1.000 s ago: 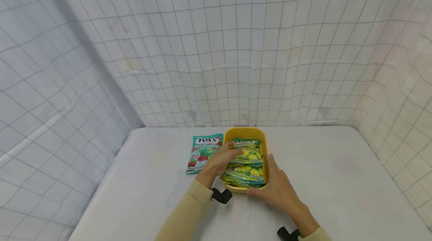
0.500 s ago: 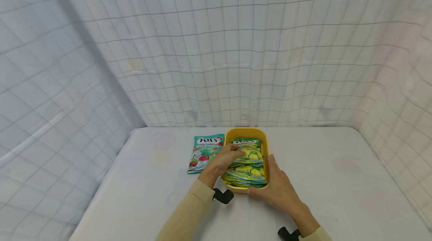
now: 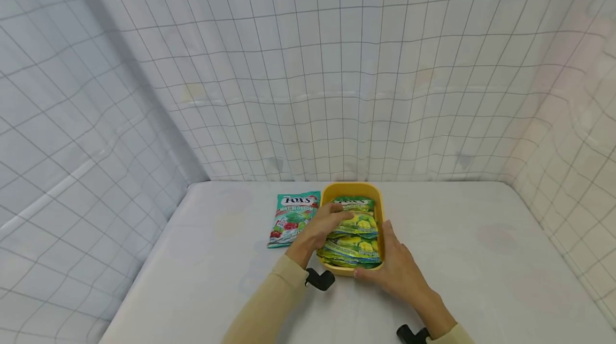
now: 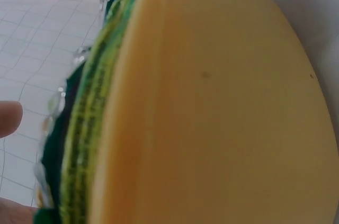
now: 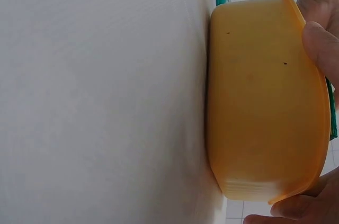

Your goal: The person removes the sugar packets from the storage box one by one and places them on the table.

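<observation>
A yellow plastic tub (image 3: 333,191) holds several green-and-yellow Fox's candy bags, with an upper bag (image 3: 366,222) overlapping a lower candy bag (image 3: 353,250). My left hand (image 3: 321,228) reaches over the tub's left rim, its fingers resting on the upper bag and covering part of it. At the near right corner, my right hand (image 3: 400,268) grips the tub, thumb at the near rim and fingers along the right side. The right wrist view shows the tub's outer wall (image 5: 259,97) standing on the white surface; the left wrist view shows bag edges (image 4: 85,134) rising above the rim.
A teal Fox's Mint Blossom candy bag (image 3: 289,221) lies flat just left of the tub, partly behind my left hand. White grid-patterned cloth (image 3: 346,76) hangs behind and at both sides of the white table (image 3: 462,258).
My left hand shifts very slightly to the right over the upper candy bag. The right hand keeps its grip on the tub, and the tub and bags stay essentially in place.
</observation>
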Demonstrator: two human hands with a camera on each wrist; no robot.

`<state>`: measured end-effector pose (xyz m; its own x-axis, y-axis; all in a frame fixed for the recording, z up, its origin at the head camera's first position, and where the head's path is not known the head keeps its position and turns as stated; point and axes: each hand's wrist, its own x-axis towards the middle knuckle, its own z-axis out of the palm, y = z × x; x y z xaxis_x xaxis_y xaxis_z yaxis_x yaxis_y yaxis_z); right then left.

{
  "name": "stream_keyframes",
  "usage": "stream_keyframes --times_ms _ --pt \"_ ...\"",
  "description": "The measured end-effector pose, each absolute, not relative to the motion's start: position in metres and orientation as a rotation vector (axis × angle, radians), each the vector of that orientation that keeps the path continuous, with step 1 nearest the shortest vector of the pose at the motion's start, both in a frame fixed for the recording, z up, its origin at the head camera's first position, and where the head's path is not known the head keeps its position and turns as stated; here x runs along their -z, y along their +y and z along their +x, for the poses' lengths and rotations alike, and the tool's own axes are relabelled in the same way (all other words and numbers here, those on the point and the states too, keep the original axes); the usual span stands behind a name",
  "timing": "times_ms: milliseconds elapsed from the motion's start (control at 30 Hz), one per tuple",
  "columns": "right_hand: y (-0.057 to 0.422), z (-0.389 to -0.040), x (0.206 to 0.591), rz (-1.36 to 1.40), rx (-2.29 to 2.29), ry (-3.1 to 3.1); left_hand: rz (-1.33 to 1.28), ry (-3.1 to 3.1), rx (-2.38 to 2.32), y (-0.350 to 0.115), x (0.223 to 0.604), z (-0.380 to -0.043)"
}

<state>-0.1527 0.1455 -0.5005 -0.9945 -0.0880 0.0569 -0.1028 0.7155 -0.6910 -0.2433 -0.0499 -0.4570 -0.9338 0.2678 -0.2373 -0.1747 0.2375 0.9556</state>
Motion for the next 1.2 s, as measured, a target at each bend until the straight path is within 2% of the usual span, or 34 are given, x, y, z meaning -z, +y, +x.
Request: stream_keyframes --times_ms 367,567,1200 --pt "0.148 -0.153 0.500 0.174 -1.146 -2.886 0.013 2.213 -1.802 -0.046 0.458 -0.243" --pt "0.147 -0.153 0.502 0.181 -1.163 -2.878 -0.026 2.377 -1.625 -0.037 0.461 -0.241" --pt "0.146 -0.152 0.501 0.194 -1.178 -2.878 0.001 2.393 -1.616 -0.038 0.468 -0.243"
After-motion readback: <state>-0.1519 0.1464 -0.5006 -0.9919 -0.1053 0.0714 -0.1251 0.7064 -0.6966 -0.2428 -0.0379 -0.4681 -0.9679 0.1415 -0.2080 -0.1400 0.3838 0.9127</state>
